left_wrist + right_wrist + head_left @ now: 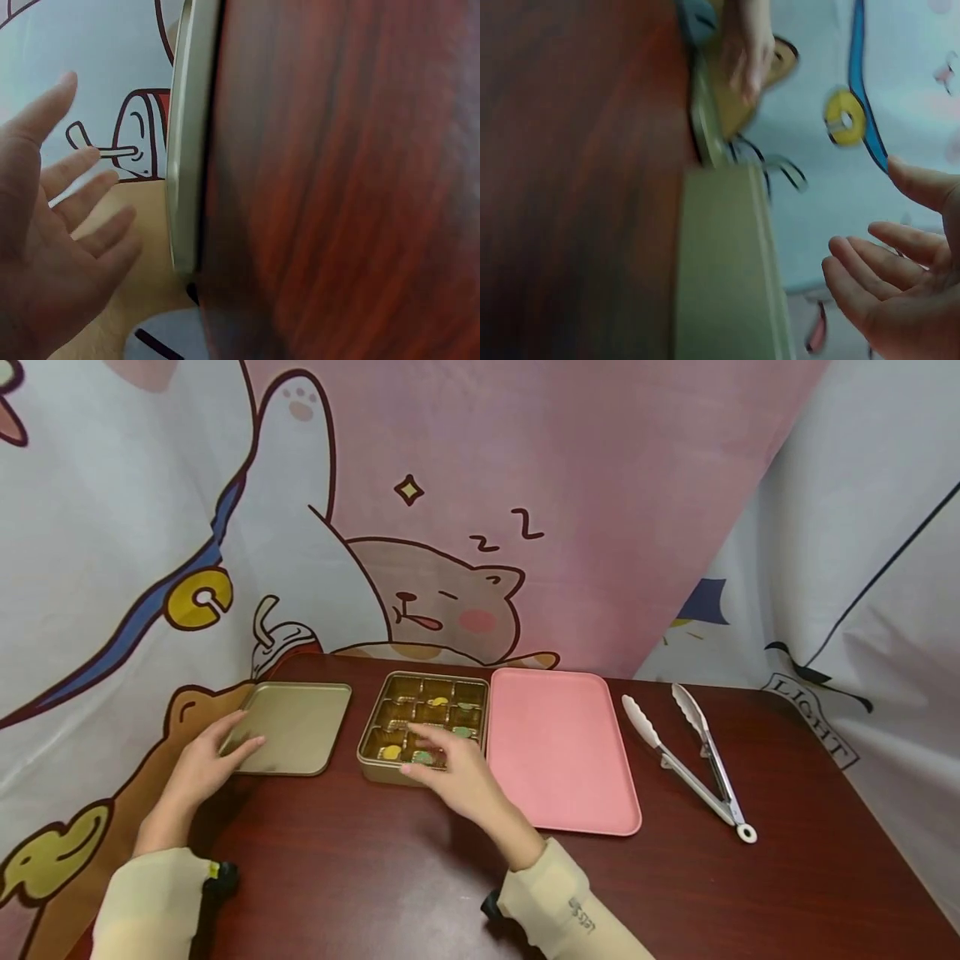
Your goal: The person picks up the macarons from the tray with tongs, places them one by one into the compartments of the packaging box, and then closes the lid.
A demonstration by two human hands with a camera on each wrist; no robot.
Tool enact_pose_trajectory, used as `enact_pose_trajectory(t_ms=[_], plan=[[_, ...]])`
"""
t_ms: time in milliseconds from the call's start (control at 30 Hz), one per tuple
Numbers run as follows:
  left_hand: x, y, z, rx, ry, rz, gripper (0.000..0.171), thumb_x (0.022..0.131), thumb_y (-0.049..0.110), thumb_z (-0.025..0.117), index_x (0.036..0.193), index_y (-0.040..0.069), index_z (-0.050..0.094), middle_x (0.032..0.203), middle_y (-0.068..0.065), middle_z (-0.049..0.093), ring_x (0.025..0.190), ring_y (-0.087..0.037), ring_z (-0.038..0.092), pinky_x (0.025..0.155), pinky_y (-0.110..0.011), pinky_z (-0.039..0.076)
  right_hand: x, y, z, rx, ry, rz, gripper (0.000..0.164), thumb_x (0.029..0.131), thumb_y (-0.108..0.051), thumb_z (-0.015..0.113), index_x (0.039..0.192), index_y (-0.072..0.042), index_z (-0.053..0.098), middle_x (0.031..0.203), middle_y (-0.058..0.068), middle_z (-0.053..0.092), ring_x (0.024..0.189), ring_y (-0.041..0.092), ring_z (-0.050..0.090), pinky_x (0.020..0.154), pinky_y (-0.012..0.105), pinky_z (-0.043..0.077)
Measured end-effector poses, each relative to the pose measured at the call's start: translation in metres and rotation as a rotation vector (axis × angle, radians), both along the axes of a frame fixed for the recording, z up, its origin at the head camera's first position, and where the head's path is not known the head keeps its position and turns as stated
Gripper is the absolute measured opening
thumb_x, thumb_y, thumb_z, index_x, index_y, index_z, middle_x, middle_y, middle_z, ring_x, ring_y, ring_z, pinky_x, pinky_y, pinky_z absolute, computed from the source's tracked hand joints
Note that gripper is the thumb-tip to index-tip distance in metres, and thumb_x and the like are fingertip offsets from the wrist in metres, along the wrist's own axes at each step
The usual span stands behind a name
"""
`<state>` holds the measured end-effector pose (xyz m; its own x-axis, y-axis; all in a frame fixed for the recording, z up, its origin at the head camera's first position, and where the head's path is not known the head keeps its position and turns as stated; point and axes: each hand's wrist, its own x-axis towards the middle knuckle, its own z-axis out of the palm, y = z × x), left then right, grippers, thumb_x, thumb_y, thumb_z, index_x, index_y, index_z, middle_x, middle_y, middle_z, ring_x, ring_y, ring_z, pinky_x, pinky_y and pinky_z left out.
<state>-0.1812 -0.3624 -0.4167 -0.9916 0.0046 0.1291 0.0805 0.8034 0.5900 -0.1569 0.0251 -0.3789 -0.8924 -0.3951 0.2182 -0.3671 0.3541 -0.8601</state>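
A square gold tin [390, 772] stands on the table, its insert split into several compartments, some holding small yellow and green pieces [390, 752]. Over the tin's near right part hovers my right hand [468, 781], fingers spread and holding nothing; it hides some compartments. The flat gold lid [296, 727] lies to the left of the tin. My left hand [201, 768] is above the lid's left edge with thumb and fingers apart. In the left wrist view that hand [71, 240] is clear of the lid's rim [187, 150], palm empty.
To the right of the tin lies a pink tray [562, 752], close against it. Beyond the tray are white-tipped metal tongs [701, 768], spread apart. A printed cloth [600, 527] hangs behind the dark red wooden table [360, 877].
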Motion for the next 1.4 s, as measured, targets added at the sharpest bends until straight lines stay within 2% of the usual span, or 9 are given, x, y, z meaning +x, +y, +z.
enact_pose_trajectory(t_ms=[133,333,500,700,833,1033,1233,1333,1400], plan=[[0.002,-0.002,-0.003,-0.019,-0.048,0.014,0.074,0.100,0.041,0.057,0.151,-0.006,0.033,0.151,-0.039,0.033,0.134,-0.061,0.033,0.103,-0.072,0.030,0.004,-0.027,-0.007,0.047,-0.023,0.079,0.056,0.091,-0.026,0.074,0.143,-0.015,0.056,0.139,0.007,0.063,0.123,0.025,0.064,0.106,0.041,0.049],[0.006,-0.007,-0.007,-0.038,-0.056,0.044,0.068,0.101,0.033,0.058,0.149,-0.009,0.035,0.146,-0.042,0.036,0.130,-0.062,0.035,0.101,-0.072,0.032,0.006,-0.060,-0.022,0.014,-0.178,0.192,0.062,0.092,-0.028,0.072,0.148,-0.016,0.049,0.146,0.006,0.056,0.129,0.019,0.059,0.105,0.023,0.048],[0.008,-0.014,-0.008,-0.083,-0.076,0.082,0.062,0.101,0.026,0.058,0.146,-0.011,0.037,0.138,-0.045,0.041,0.121,-0.063,0.043,0.094,-0.070,0.038,0.006,-0.084,-0.035,0.053,-0.275,0.263,0.077,0.091,-0.029,0.073,0.156,-0.010,0.035,0.160,0.007,0.039,0.138,0.022,0.051,0.109,0.023,0.045],[0.009,-0.020,-0.011,-0.119,-0.118,0.116,0.056,0.098,0.013,0.058,0.143,-0.013,0.037,0.134,-0.045,0.045,0.117,-0.062,0.047,0.094,-0.068,0.039,-0.001,-0.110,-0.049,0.112,-0.315,0.219,0.094,0.089,-0.035,0.075,0.159,-0.003,0.021,0.168,0.013,0.014,0.150,0.025,0.031,0.120,0.030,0.033],[0.008,-0.017,-0.016,-0.111,-0.084,0.128,0.051,0.093,0.003,0.058,0.138,-0.016,0.042,0.130,-0.039,0.053,0.116,-0.057,0.054,0.095,-0.065,0.041,-0.005,-0.120,-0.057,0.109,-0.363,0.145,0.095,0.088,-0.036,0.075,0.159,-0.003,0.020,0.168,0.014,0.014,0.155,0.023,0.017,0.124,0.036,0.024],[0.007,-0.014,-0.017,-0.110,-0.061,0.165,0.044,0.092,0.004,0.060,0.131,-0.015,0.051,0.120,-0.033,0.064,0.112,-0.058,0.055,0.091,-0.062,0.044,-0.006,-0.121,-0.059,0.098,-0.358,0.093,0.090,0.089,-0.033,0.074,0.157,0.000,0.026,0.165,0.017,0.024,0.146,0.030,0.039,0.120,0.036,0.033],[0.010,-0.023,-0.011,-0.120,-0.156,0.187,0.041,0.095,0.011,0.060,0.126,-0.015,0.056,0.118,-0.036,0.063,0.108,-0.060,0.053,0.087,-0.061,0.045,-0.002,-0.118,-0.053,0.101,-0.340,0.091,0.086,0.089,-0.033,0.075,0.155,0.000,0.031,0.163,0.015,0.031,0.134,0.033,0.054,0.114,0.031,0.041],[0.012,-0.029,-0.008,-0.081,-0.203,0.153,0.042,0.097,0.013,0.057,0.125,-0.018,0.056,0.119,-0.040,0.060,0.100,-0.053,0.060,0.079,-0.050,0.051,0.001,-0.117,-0.047,0.110,-0.324,0.097,0.085,0.089,-0.034,0.074,0.154,-0.001,0.032,0.161,0.013,0.034,0.132,0.033,0.056,0.112,0.030,0.043],[0.013,-0.033,-0.005,-0.020,-0.239,0.127,0.043,0.099,0.013,0.054,0.127,-0.020,0.053,0.118,-0.041,0.060,0.090,-0.038,0.067,0.073,-0.036,0.052,0.003,-0.115,-0.044,0.111,-0.320,0.105,0.084,0.090,-0.034,0.074,0.155,-0.001,0.033,0.161,0.013,0.035,0.133,0.032,0.056,0.112,0.030,0.043]])
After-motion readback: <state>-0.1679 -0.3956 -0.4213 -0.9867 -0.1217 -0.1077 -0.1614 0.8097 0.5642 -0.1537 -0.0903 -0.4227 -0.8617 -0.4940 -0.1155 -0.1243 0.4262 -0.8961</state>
